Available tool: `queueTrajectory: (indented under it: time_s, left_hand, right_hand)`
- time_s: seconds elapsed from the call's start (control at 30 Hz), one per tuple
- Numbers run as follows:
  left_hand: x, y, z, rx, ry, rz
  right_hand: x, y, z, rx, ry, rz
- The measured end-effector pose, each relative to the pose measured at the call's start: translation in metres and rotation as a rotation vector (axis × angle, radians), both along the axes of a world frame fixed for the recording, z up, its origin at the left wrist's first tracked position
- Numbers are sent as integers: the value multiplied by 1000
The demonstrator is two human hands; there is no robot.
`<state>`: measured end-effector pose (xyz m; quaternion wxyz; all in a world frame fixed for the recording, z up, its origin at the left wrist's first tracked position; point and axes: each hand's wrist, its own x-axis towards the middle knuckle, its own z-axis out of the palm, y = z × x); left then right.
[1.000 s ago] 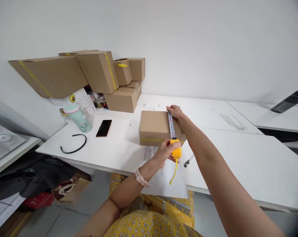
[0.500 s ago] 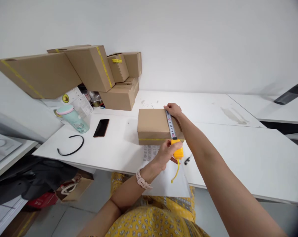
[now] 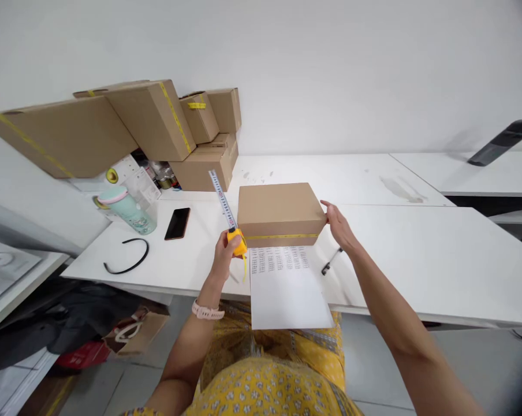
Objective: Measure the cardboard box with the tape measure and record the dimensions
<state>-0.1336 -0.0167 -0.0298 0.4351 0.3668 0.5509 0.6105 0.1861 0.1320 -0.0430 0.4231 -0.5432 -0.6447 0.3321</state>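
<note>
A closed brown cardboard box [image 3: 278, 207] with yellow tape along its front stands on the white table [image 3: 417, 254]. My left hand [image 3: 224, 251] grips a yellow tape measure [image 3: 237, 241] to the left of the box, its white blade sticking up and away. My right hand [image 3: 339, 224] rests against the box's right side, fingers spread. A printed sheet of paper [image 3: 286, 283] lies in front of the box, hanging over the table edge. A black pen [image 3: 331, 262] lies just right of the paper.
Several taped cardboard boxes [image 3: 157, 118] are stacked at the back left against the wall. A black phone [image 3: 177, 223], a mint cup with a pink lid [image 3: 127, 209] and a black hair band [image 3: 126, 257] lie on the left. Bags sit on the floor at left.
The tape measure has come off the top of the box and moved to its left side in my left hand. My right hand left the far edge and now touches the box's right side.
</note>
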Motion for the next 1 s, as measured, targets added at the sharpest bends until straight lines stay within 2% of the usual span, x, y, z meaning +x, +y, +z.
queueTrajectory:
  time_s: [0.07, 0.13, 0.27, 0.33, 0.4, 0.47, 0.5, 0.63, 0.7, 0.8, 1.0]
  left_hand:
    - [-3, 11, 9, 19, -5, -45]
    - [-6, 21, 25, 59, 2, -73]
    - [-10, 40, 59, 118, 40, -116]
    - [-8, 46, 68, 130, 63, -114]
    - [1, 44, 69, 157, 84, -74]
    - [16, 32, 63, 191, 101, -63]
    - [24, 23, 59, 195, 103, -104]
    - [57, -12, 30, 57, -15, -466]
    - [69, -23, 16, 2, -64, -568]
    - [78, -29, 1, -30, -118, -628]
    - [87, -31, -9, -54, -174, -619]
  right_hand:
    - [-6, -6, 8, 25, -3, 36]
    - [-11, 0, 25, 55, -5, 47]
    - [-18, 29, 57, 103, -99, -72]
    - [-23, 42, 64, 171, -156, -160]
    - [-30, 50, 65, 300, -185, -160]
    - [-37, 53, 64, 420, -227, -82]
    - [-41, 52, 64, 460, -269, -43]
    - [-49, 42, 67, 528, -457, -9]
    - [-51, 37, 71, 529, -494, -24]
    - [-54, 33, 75, 514, -504, -42]
    - [-55, 37, 75, 524, -549, -30]
